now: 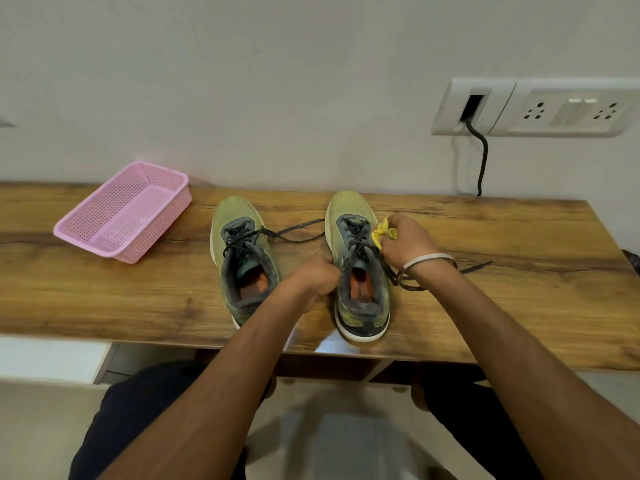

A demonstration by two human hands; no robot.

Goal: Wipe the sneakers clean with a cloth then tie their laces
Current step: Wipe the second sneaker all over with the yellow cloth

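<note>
Two yellow-green sneakers with grey collars stand side by side on the wooden table [519, 237], toes toward the wall. The left sneaker [242, 251] has loose black laces trailing to the right. My left hand [315, 277] grips the left side of the right sneaker [356, 271] near its collar. My right hand [405, 242] holds a bunched yellow cloth [381, 232] against that sneaker's right side by the laces. A loose black lace [474, 268] runs under my right wrist.
A pink plastic basket [124, 211] sits tilted at the table's back left. A white socket panel [540, 107] is on the wall at the right, with a black cable [483, 157] hanging down to the table. My knees are below the front edge.
</note>
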